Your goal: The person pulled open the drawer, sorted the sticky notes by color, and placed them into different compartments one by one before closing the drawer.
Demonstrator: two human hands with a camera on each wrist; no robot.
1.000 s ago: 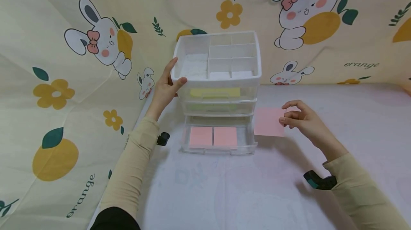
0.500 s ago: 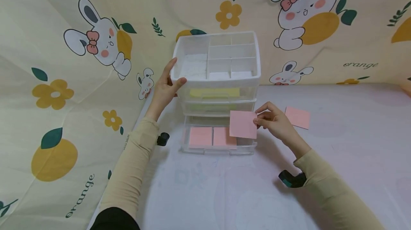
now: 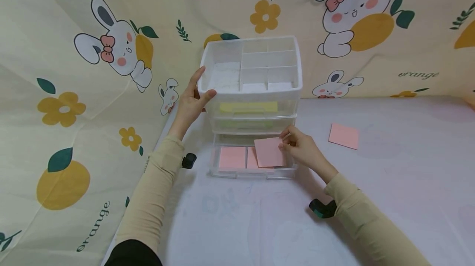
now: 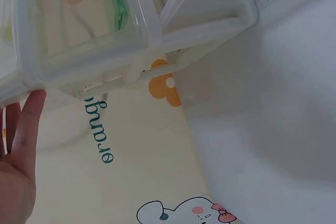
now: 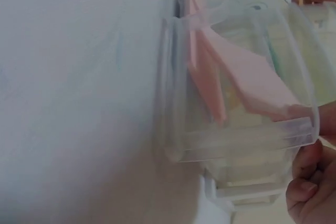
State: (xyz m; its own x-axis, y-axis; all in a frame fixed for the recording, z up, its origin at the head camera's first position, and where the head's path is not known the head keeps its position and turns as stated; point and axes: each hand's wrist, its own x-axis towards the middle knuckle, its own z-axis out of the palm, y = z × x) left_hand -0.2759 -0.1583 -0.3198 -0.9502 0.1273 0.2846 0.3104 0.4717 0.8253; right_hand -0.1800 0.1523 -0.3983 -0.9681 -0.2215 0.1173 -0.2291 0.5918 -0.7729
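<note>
A white plastic drawer organizer [image 3: 250, 92] stands on the table, its lowest clear drawer [image 3: 230, 174] pulled out. My left hand [image 3: 190, 103] grips the organizer's upper left corner, thumb on the front rim. In the left wrist view, that hand's fingers [image 4: 27, 129] touch the side. Two pink sticky note pads [image 3: 232, 158] lie side by side in the open drawer. My right hand [image 3: 302, 146] pinches another pink sticky note pad [image 3: 268, 152] by its right edge, tilted over the right-hand pad. In the right wrist view, the held pad [image 5: 252, 77] slants down into the drawer.
One more pink sticky note pad [image 3: 344, 136] lies on the white tabletop [image 3: 389, 167] to the right. Yellow and green items show through the upper drawers [image 3: 248, 107]. A compartment tray [image 3: 224, 74] tops the organizer. Patterned cloth [image 3: 230, 10] hangs behind and to the left.
My right hand has carried the pink sticky note pad left from beside the organizer and lowered it into the open drawer, uncovering the pad on the table. The left hand keeps its hold.
</note>
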